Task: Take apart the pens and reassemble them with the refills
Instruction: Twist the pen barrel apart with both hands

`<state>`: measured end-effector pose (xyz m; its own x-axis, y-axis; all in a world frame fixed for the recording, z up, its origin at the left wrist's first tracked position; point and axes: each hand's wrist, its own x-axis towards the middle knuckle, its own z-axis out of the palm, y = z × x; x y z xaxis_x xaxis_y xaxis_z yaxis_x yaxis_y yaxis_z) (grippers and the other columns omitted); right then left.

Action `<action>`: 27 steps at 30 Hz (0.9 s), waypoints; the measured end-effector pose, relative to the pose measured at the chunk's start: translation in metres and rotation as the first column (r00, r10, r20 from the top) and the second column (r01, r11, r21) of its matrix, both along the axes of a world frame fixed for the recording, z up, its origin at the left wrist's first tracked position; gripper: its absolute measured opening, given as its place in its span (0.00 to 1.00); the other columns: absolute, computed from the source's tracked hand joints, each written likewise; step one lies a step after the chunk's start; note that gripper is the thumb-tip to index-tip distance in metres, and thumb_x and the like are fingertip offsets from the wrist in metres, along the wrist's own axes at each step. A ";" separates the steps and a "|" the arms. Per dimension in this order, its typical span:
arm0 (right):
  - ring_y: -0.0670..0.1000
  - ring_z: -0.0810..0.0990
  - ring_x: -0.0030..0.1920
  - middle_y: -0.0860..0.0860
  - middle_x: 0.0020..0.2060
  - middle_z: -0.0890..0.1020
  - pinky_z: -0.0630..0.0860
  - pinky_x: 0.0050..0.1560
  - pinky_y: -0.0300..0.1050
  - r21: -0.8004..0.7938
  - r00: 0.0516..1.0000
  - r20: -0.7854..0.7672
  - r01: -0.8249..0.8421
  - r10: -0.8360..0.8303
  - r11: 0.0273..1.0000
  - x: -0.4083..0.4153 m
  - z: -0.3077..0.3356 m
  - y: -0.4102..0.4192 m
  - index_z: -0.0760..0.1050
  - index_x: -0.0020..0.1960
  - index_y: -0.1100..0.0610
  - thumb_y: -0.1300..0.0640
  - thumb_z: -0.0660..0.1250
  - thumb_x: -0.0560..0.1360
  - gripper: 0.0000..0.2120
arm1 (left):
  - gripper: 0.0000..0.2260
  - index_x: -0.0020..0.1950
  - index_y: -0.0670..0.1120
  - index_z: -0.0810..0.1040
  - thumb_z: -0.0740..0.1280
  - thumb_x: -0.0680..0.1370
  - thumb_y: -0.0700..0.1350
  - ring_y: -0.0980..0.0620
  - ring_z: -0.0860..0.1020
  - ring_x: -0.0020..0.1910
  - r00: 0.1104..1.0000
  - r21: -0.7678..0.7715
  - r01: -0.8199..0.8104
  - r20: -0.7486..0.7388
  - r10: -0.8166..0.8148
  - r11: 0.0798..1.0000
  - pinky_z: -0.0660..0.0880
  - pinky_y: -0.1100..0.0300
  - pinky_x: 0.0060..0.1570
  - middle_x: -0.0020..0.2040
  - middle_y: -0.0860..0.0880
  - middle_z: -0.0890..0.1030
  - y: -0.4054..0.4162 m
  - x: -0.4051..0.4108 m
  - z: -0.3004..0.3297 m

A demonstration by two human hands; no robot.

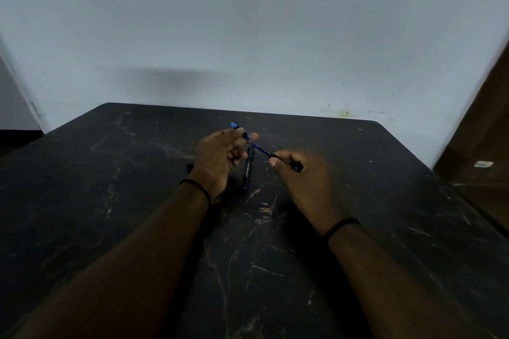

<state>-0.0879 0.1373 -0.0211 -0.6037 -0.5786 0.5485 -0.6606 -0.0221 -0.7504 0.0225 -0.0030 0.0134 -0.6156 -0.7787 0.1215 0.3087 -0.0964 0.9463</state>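
Forearms, two, bare, each with a dark wristband (341, 226), reaching over a black marbled table (303, 270). Left hand (217, 159): fingertips pinching the blue-tipped front section (240, 131) of a pen, held above the table. Right hand (300, 176): fingers curled round the dark barrel (286, 164). Blue refill (260, 148): bare, bridging the gap between the hands. Second pen (248, 170): black, lying on the table just below and between the hands. Small blue part (189, 166): beside the left wrist, unclear. Step, judged: separating or rejoining refill and barrel; blur hides which. Next move calls for keeping both pieces in line.
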 end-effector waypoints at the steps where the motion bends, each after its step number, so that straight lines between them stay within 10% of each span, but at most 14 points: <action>1: 0.39 0.81 0.40 0.40 0.37 0.84 0.77 0.43 0.40 0.003 1.000 0.008 0.004 -0.004 1.000 0.000 0.000 0.000 0.84 0.46 0.44 0.48 0.71 0.75 0.03 | 0.06 0.44 0.44 0.76 0.65 0.79 0.43 0.51 0.73 0.31 1.000 -0.004 0.019 0.003 -0.019 1.000 0.68 0.59 0.34 0.51 0.42 0.86 0.000 0.000 -0.001; 27: 0.38 0.82 0.45 0.40 0.43 0.85 0.79 0.50 0.41 0.021 0.996 0.014 0.084 -0.084 0.996 0.004 0.007 0.004 0.85 0.53 0.49 0.50 0.71 0.77 0.07 | 0.04 0.44 0.44 0.78 0.67 0.79 0.42 0.53 0.72 0.30 0.992 -0.063 0.127 0.036 -0.125 0.990 0.65 0.59 0.32 0.53 0.39 0.85 0.012 -0.011 -0.007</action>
<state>-0.0841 0.1413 -0.0144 -0.6587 -0.5364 0.5276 -0.6482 0.0485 -0.7600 0.0114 0.0092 0.0064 -0.7123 -0.6861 0.1478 0.2675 -0.0707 0.9610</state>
